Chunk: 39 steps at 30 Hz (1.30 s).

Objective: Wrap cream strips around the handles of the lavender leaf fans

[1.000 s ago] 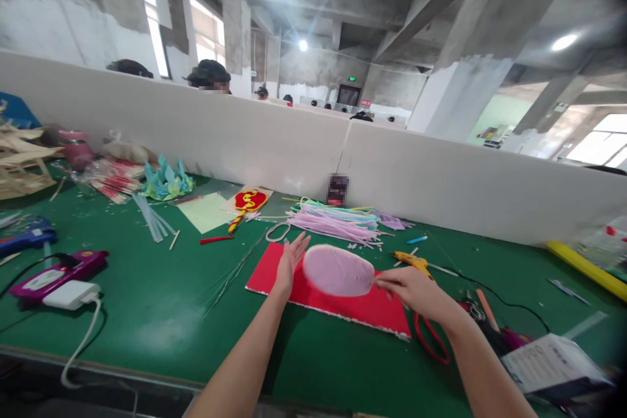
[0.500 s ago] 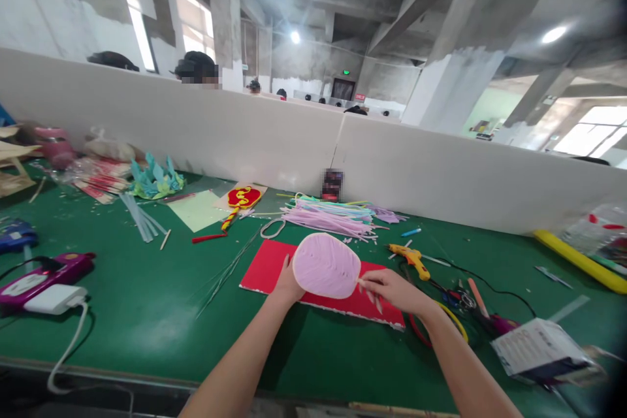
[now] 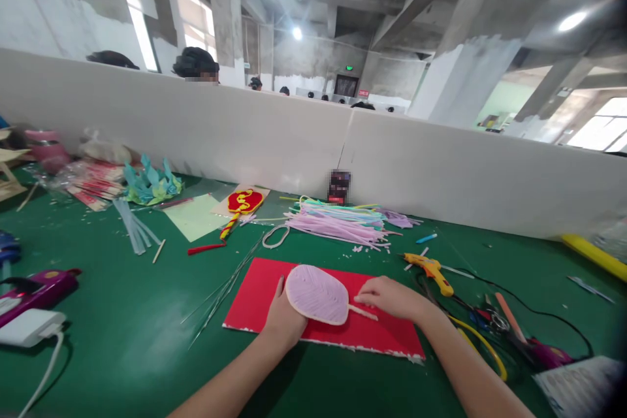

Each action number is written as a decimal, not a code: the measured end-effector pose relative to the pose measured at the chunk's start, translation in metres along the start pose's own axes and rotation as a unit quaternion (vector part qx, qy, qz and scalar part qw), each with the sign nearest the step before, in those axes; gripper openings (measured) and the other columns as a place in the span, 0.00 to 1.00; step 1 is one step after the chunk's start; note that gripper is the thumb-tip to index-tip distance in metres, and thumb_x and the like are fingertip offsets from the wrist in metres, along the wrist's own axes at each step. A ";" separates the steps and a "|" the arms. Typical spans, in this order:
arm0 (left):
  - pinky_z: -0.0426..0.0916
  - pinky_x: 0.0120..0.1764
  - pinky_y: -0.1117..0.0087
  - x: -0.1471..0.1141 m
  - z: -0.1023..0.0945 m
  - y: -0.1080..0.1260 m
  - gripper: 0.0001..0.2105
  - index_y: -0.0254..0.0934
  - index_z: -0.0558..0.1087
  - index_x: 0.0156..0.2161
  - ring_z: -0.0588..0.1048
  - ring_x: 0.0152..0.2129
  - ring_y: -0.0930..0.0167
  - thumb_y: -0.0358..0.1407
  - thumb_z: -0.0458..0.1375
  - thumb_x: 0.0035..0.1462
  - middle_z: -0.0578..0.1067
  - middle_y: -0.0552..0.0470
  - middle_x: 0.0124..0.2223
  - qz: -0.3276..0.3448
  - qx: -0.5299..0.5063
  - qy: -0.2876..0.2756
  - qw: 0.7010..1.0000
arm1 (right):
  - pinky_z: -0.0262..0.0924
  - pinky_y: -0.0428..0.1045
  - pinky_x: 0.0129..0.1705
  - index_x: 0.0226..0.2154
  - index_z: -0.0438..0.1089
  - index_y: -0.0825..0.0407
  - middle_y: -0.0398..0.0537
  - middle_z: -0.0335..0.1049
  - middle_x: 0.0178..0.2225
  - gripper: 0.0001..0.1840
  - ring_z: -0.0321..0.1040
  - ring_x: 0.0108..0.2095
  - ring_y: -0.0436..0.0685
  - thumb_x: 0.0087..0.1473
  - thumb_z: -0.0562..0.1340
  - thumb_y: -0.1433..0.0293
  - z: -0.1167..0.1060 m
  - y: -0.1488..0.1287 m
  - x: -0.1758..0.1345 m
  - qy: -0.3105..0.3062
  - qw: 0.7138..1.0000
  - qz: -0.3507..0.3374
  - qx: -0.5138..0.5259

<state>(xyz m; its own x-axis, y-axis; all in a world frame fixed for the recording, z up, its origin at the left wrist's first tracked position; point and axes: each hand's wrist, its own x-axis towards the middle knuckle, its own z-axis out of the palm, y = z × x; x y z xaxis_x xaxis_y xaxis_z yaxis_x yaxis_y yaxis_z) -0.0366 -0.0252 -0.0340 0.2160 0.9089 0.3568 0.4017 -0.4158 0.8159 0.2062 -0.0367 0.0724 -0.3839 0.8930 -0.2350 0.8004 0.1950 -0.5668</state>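
Note:
My left hand (image 3: 285, 319) is closed on the left edge of a small hand fan (image 3: 317, 295), thumb up beside it and fingers behind. The fan has a rounded lilac face of ridged strips and a pale rim. Its thin pale handle (image 3: 363, 313) points right, fully in sight. Just above that handle is my right hand (image 3: 386, 297), fingers loosely bent and seemingly off it, with nothing visible in them. Beneath both hands lies a red board (image 3: 255, 294) with a ragged white front edge.
Behind the board lie lilac and mint pipe cleaners (image 3: 337, 222) and a red-yellow fan (image 3: 243, 202). A yellow glue gun (image 3: 431, 269) with a cord sits to the right, near scissors (image 3: 497, 321). Thin wires (image 3: 228, 284) lie left. A purple power strip (image 3: 42, 294) stands far left.
My right hand has let go of the fan's handle, which now shows whole. The fan has come lower and nearer the board, still in my left hand. The view has shifted slightly.

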 end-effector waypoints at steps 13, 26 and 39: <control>0.21 0.56 0.58 -0.003 -0.005 -0.005 0.18 0.55 0.65 0.50 0.67 0.47 0.61 0.37 0.49 0.54 0.73 0.56 0.47 0.213 0.339 0.023 0.916 | 0.53 0.48 0.43 0.33 0.71 0.53 0.52 0.69 0.39 0.12 0.63 0.41 0.55 0.53 0.52 0.71 -0.085 0.064 0.131 0.299 0.931 0.080 -0.195; 0.31 0.57 0.51 -0.008 0.011 -0.020 0.19 0.53 0.64 0.51 0.56 0.55 0.60 0.38 0.48 0.53 0.71 0.53 0.50 0.209 0.352 0.075 0.909 | 0.58 0.47 0.32 0.20 0.71 0.53 0.43 0.70 0.21 0.07 0.65 0.25 0.52 0.38 0.64 0.66 -0.102 0.110 0.150 0.286 0.955 0.075 0.017; 0.22 0.57 0.59 -0.005 -0.007 -0.013 0.19 0.55 0.65 0.51 0.65 0.48 0.61 0.34 0.49 0.54 0.71 0.56 0.50 0.209 0.361 -0.018 0.909 | 0.64 0.42 0.23 0.29 0.64 0.53 0.43 0.73 0.29 0.14 0.71 0.25 0.49 0.37 0.67 0.66 -0.130 0.068 0.122 0.546 0.684 -0.046 0.483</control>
<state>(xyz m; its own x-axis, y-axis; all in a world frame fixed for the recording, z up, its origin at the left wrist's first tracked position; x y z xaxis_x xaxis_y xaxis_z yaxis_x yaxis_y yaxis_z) -0.0488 -0.0242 -0.0434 0.5078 0.6709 0.5404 0.7540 -0.6495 0.0979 0.2734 0.1380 0.1080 0.5811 0.7688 0.2672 -0.0827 0.3824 -0.9203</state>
